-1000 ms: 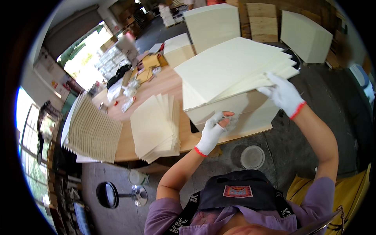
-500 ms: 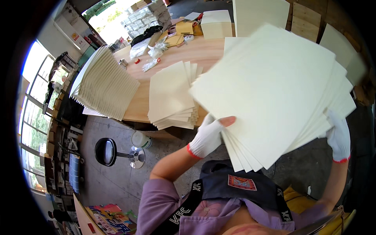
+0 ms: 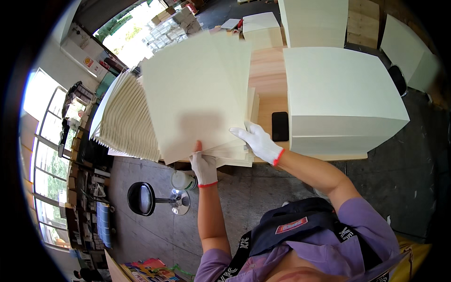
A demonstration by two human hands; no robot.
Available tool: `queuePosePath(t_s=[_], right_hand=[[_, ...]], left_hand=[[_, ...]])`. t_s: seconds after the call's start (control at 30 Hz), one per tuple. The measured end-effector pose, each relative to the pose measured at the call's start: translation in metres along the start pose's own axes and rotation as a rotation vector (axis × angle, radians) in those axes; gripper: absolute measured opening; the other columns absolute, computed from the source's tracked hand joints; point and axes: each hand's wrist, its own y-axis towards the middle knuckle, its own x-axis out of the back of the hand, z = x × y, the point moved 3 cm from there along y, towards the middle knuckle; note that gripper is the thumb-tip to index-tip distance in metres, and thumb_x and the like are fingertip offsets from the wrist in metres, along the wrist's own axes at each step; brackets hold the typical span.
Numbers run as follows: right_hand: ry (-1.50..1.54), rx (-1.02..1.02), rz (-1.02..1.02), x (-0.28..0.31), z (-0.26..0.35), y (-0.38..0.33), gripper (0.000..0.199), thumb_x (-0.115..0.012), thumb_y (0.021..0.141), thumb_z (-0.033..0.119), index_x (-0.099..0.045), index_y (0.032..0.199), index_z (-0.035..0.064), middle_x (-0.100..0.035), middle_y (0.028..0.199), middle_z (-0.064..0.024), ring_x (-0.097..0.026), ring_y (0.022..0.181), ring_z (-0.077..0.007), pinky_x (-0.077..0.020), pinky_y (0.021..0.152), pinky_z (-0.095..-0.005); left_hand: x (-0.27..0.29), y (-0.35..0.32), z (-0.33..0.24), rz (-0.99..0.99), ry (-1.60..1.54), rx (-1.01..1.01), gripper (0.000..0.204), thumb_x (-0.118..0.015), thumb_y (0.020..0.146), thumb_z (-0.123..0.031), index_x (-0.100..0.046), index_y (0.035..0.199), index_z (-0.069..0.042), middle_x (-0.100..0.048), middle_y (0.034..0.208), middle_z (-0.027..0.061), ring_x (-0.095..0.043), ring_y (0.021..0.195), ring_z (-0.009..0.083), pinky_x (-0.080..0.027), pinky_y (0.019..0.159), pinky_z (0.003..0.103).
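Note:
A thick sheaf of cream paper sheets [image 3: 197,94] is held up over the wooden table [image 3: 268,75], tilted and slightly fanned. My left hand [image 3: 203,165], in a white glove with a red cuff, grips the sheaf's lower edge from below. My right hand [image 3: 257,141], gloved the same way, presses on its lower right corner, above a small pile of sheets lying at the table's front edge. To the left lies a fanned stack of cream sheets [image 3: 124,120]. To the right stands a tall square stack of cream paper [image 3: 338,94].
A black phone [image 3: 280,126] lies on the table between the sheaf and the tall stack. More paper stacks [image 3: 312,21] stand behind. A black stool [image 3: 143,198] and a white container [image 3: 182,180] are on the floor below the table edge. Windows line the left wall.
The sheaf has swung from the right to the left, over the piles on the table. My right hand has shifted from the sheaf's far right edge to its lower right corner.

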Motion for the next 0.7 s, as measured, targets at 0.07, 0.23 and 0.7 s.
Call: queuePosePath(t_s=[0.07, 0.23, 0.7], right_hand=[[0.061, -0.163, -0.089, 0.005, -0.044, 0.043, 0.057, -0.078, 0.096, 0.045, -0.063, 0.127, -0.0004, -0.062, 0.106, -0.0032, -0.057, 0.092, -0.0104, -0.0518, 0.075, -0.0295], [0.174, -0.238, -0.251, 0.003, -0.130, 0.087, 0.055, -0.081, 0.092, 0.048, -0.067, 0.119, 0.0021, -0.059, 0.092, -0.0004, -0.052, 0.075, -0.0093, -0.0489, 0.064, -0.0284], [0.015, -0.221, -0.195, 0.029, -0.131, 0.070, 0.058, -0.073, 0.096, 0.055, -0.074, 0.121, 0.0024, -0.064, 0.090, -0.0007, -0.055, 0.076, -0.0128, -0.0469, 0.067, -0.0292]], left_hand=[[0.036, 0.029, 0.041, -0.171, 0.051, 0.121, 0.041, -0.070, 0.099, -0.004, -0.057, 0.138, -0.006, -0.065, 0.132, 0.0095, -0.065, 0.122, 0.0255, -0.057, 0.107, 0.041], [0.109, 0.053, 0.111, -0.309, -0.030, 0.262, 0.038, -0.072, 0.096, -0.001, -0.062, 0.132, -0.006, -0.066, 0.132, 0.0087, -0.064, 0.123, 0.0255, -0.055, 0.109, 0.039], [0.105, 0.054, 0.111, -0.245, -0.078, 0.327, 0.030, -0.062, 0.101, -0.011, -0.063, 0.131, -0.008, -0.068, 0.132, 0.0104, -0.064, 0.126, 0.0281, -0.046, 0.117, 0.048]])
